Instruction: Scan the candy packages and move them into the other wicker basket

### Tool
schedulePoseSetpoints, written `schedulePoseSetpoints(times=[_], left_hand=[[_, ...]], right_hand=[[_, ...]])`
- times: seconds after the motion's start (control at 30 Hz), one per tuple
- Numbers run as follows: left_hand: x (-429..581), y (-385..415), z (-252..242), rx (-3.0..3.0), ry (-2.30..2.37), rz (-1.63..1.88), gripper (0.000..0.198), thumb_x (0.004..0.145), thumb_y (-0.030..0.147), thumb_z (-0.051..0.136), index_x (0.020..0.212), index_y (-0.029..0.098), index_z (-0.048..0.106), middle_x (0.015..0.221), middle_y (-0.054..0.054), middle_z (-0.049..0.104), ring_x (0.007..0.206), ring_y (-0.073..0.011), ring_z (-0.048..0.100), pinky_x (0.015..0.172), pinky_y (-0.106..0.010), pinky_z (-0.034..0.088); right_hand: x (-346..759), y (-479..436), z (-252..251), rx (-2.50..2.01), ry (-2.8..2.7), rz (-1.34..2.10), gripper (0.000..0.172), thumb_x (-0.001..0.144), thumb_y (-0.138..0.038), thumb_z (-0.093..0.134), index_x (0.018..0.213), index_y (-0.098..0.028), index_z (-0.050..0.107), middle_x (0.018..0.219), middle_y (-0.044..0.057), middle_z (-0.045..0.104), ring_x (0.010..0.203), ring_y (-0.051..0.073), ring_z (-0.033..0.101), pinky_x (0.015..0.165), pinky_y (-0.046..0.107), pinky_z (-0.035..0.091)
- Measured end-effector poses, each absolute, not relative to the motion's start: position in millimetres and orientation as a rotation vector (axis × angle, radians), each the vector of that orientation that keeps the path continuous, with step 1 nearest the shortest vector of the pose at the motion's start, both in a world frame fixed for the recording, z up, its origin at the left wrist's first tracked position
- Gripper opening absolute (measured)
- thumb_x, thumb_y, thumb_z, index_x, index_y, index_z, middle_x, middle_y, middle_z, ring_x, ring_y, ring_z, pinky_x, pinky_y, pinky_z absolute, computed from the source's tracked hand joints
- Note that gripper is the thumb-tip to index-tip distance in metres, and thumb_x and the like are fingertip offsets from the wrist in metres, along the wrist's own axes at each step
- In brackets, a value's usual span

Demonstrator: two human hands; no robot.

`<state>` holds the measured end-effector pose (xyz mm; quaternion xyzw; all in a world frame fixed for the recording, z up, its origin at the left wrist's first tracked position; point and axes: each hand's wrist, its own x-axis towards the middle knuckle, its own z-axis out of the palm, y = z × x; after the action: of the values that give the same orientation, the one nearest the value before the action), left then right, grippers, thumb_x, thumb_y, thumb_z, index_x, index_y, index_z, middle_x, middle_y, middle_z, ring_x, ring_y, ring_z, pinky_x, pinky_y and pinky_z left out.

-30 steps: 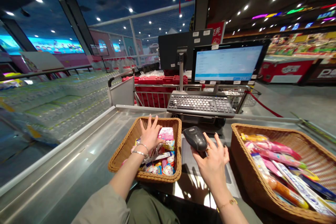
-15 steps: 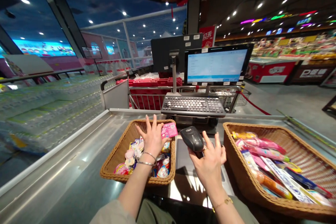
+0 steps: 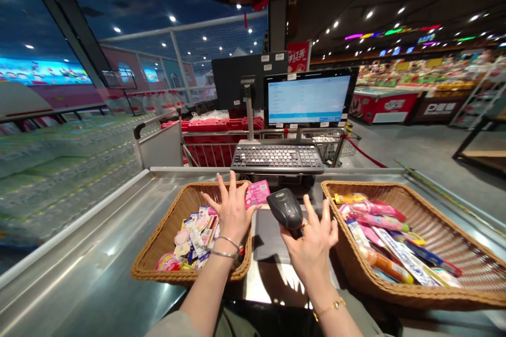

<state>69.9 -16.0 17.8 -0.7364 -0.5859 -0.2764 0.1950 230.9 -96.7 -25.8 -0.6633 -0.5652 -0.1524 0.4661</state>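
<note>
A flat pink printed packet (image 3: 258,192) is pinched between thumb and index finger of the left hand (image 3: 232,216), the other fingers spread, above the right rim of a brown wicker basket (image 3: 168,234). A black plastic handheld scanner (image 3: 285,209) is gripped by the right hand (image 3: 315,245), some fingers fanned out, its head just beside the packet.

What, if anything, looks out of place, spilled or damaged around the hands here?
Nothing stands out. Small goods lie jumbled, but within the left basket; those in the right basket also sit inside its rim. The left hand holds a pink pack, the right hand a black scanner. No spill or damage is visible.
</note>
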Motion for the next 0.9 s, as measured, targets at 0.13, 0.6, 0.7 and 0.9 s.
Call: schedulePoseSetpoints(times=[0.13,0.6,0.7,0.9], left_hand=[[77.0,-17.0,18.1,-2.05,-1.629,-0.81,0.06,0.073,0.046,0.077,0.128,0.028,0.06,0.159,-0.011,0.027,0.149,-0.0424,0.007,0.104,-0.082,-0.006],[98.3,-21.3,18.8,-2.073,-1.601,-0.846,0.063,0.071,0.045,0.078,0.129,0.027,0.06,0.158,-0.012,0.029,0.148,-0.043,0.009,0.103,-0.082,-0.006],[100.1,-21.9,19.4,-2.07,-1.6,-0.846,0.063,0.071,0.045,0.078,0.129,0.028,0.06,0.158,-0.011,0.03,0.148,-0.0427,0.01,0.103,-0.081,-0.008],[101.3,-21.7,18.0,-2.08,-1.597,-0.853,0.063,0.071,0.045,0.078,0.129,0.028,0.06,0.158,-0.011,0.029,0.148,-0.0432,0.009,0.104,-0.08,-0.01]], right_hand=[[234.3,-99.4,-22.4,-1.619,-1.377,-0.393,0.02,0.08,-0.037,0.063,0.087,-0.02,0.069,0.144,0.01,0.051,0.146,0.04,0.018,0.107,0.069,0.018],[242.4,-109.8,-9.3,-1.646,-1.33,-0.395,0.02,0.082,-0.037,0.062,0.088,-0.02,0.07,0.139,0.009,0.056,0.143,0.039,0.026,0.109,0.066,0.018],[242.3,-111.0,-8.2,-1.649,-1.323,-0.401,0.019,0.083,-0.036,0.061,0.089,-0.02,0.071,0.138,0.009,0.058,0.143,0.039,0.027,0.108,0.066,0.019],[249.2,-110.6,-15.3,-1.645,-1.388,-0.428,0.022,0.081,-0.037,0.063,0.094,-0.021,0.071,0.137,0.01,0.057,0.143,0.039,0.025,0.107,0.067,0.018]])
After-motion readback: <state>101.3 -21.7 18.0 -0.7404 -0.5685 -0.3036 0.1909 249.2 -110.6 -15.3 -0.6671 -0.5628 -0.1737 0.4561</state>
